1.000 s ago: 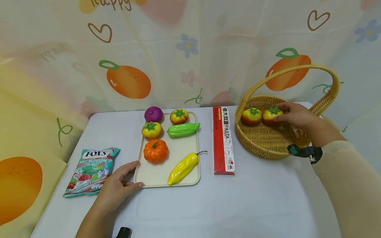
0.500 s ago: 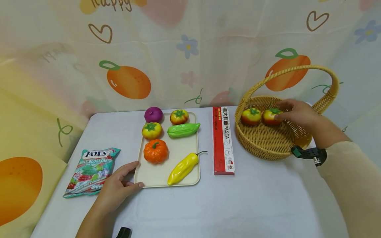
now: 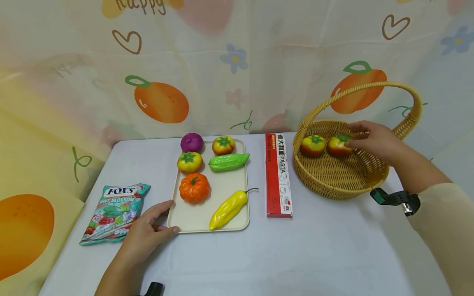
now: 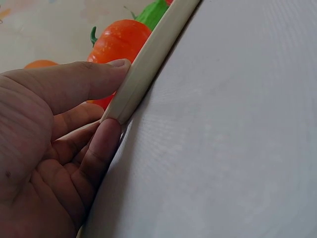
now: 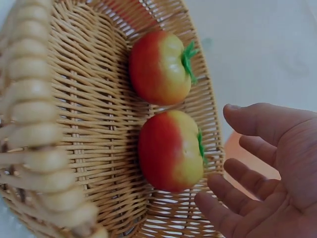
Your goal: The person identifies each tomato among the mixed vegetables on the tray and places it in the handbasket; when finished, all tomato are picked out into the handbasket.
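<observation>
In the head view, the right hand (image 3: 377,142) reaches into the basket (image 3: 320,189), its fingers loose beside the right tomato (image 3: 338,146). The left tomato (image 3: 312,145) sits close next to it, both near the far wall of the basket. The left hand (image 3: 146,230) holds the near left corner of the tray (image 3: 196,218) between thumb and forefinger. On the tray are a pumpkin (image 3: 194,189), a yellow pepper (image 3: 228,209) with its stem past the right rim, a gourd (image 3: 228,162), a yellow tomato (image 3: 189,163) and a red-yellow tomato (image 3: 224,145). An onion (image 3: 192,142) is at the far left corner. A pasta box (image 3: 278,176) lies between tray and basket, and a candy bag (image 3: 115,213) left of the tray.

In the left wrist view, two digits touch the tray's rim; the pumpkin shows behind it.

In the right wrist view, the right hand's fingers are spread and relaxed, gripping nothing, over the basket's rim. Both tomatoes rest on the wicker, their green tops toward that rim.
</observation>
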### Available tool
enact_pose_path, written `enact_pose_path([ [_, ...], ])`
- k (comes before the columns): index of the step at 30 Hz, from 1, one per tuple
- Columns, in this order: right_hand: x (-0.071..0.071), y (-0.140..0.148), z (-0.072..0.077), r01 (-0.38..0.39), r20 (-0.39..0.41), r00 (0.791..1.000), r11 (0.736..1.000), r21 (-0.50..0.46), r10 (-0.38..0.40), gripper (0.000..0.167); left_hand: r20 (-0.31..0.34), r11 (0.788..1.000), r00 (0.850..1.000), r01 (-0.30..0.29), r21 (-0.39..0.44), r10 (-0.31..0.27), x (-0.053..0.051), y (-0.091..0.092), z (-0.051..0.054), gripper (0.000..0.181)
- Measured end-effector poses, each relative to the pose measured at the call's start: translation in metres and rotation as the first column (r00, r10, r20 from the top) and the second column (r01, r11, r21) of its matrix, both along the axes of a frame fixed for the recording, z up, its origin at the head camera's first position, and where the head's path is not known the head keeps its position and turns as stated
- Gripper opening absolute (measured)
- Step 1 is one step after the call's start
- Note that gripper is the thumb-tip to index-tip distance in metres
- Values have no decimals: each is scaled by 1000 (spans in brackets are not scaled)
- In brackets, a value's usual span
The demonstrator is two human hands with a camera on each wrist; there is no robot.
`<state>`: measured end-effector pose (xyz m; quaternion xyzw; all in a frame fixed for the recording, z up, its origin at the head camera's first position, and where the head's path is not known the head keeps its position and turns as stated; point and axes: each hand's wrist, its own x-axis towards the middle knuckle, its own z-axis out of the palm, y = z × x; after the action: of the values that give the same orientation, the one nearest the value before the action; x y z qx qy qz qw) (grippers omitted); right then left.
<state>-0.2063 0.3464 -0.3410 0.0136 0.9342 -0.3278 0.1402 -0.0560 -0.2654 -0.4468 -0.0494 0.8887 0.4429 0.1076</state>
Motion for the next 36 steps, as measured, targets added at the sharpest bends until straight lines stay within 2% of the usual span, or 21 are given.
enact_pose_path([
  [11,17,-9,8,-40,-7,999,999,3,40,74,20,1000,1000,-6,-18,7,0,0,1,83],
  [19,32,-20,14,-103,-11,995,995,-20,102,75,12,1000,1000,-5,-22,5,0,0,0,83],
  [26,45,-28,13,-118,-42,992,993,5,118,74,11,1000,1000,2,-26,-1,0,1,1,83],
  [30,53,-36,12,-132,-59,990,991,-23,131,70,3,1000,1000,10,-30,-10,-1,0,0,84],
  [36,63,-49,10,-200,-99,976,978,-54,194,64,-7,999,1000,14,-29,-14,0,-1,1,82],
])
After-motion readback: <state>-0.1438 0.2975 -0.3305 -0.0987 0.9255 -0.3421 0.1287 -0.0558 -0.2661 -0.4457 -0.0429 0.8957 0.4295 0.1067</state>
